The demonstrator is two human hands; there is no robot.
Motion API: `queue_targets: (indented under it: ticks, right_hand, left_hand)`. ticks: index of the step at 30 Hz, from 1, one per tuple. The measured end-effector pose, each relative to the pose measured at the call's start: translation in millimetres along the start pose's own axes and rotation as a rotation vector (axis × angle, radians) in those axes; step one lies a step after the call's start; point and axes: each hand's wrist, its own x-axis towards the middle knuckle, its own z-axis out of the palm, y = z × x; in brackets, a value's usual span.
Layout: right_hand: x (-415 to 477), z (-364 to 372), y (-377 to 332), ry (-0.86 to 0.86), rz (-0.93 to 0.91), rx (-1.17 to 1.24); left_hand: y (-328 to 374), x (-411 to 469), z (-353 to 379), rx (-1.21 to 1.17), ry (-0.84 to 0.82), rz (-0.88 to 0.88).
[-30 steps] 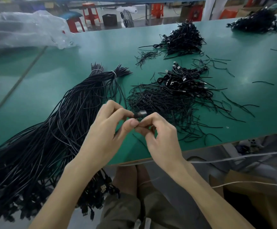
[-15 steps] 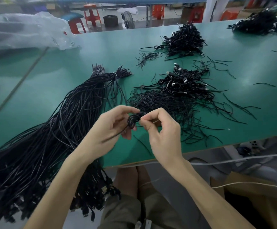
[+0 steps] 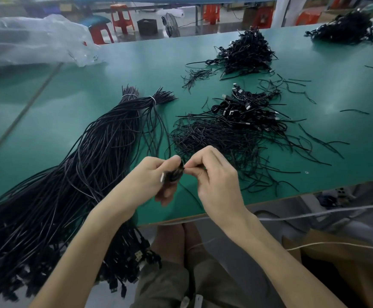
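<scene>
Above the near edge of the green table (image 3: 70, 121), my left hand (image 3: 147, 181) grips a small coiled black cable (image 3: 174, 174) with a silver plug end showing by the fingers. My right hand (image 3: 212, 176) pinches a thin black strand at the coil's right side, fingers curled. A long bundle of black cables (image 3: 81, 165) lies at the left and hangs over the table edge. Just beyond my hands lies a heap of thin black ties (image 3: 214, 138), and behind it a pile of coiled cables (image 3: 248, 107).
Two more heaps of coiled black cables sit far back, one in the middle (image 3: 245, 54) and one at the right corner (image 3: 345, 30). A clear plastic bag (image 3: 32, 41) lies at the back left. Red stools (image 3: 121, 18) stand beyond the table. Loose ties scatter to the right.
The cable has been wound into a tighter coil in my left hand. My right hand has shifted from the plug end to pinching a strand at the coil. Both hands dropped slightly toward the table edge.
</scene>
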Motion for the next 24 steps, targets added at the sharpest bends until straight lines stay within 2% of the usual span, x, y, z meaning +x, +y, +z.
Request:
queue_targets:
  ticks: [3,5,7,10,12,14,16,18,21,24]
  right_hand:
    - [-2,1,2,0.007,-0.193,-0.158]
    - [-3,1,3,-0.002,-0.272,-0.213]
    - [-4,-1,3,-0.031,-0.264,-0.209]
    - [-3,-5,3,-0.093,-0.028,-0.082]
    - [3,-9,3,-0.106,0.245,0.127]
    - [17,-16,5,-0.072,0.437,0.330]
    - [41,-25,9,0.001,0.527,0.460]
    - [68,-33,15,0.135,0.623,0.605]
    - [97,-44,25,0.312,0.737,0.834]
    - [89,-40,30,0.182,0.782,0.767]
  left_hand:
    - [2,-2,-3,-0.237,-0.077,-0.221]
    - [2,-2,-4,-0.319,-0.106,-0.270]
    - [0,0,-7,-0.282,-0.114,-0.252]
    - [-4,0,-8,-0.105,-0.061,-0.106]
    - [-6,1,-6,-0.094,0.056,-0.021]
    - [-13,3,-8,-0.008,0.208,0.010]
    - [-22,6,-15,0.313,0.373,-0.036]
    - [-29,2,-22,0.674,0.455,-0.144]
    - [-37,-4,-28,0.916,0.345,-0.291]
    - [-40,-4,-28,0.989,0.201,-0.340]
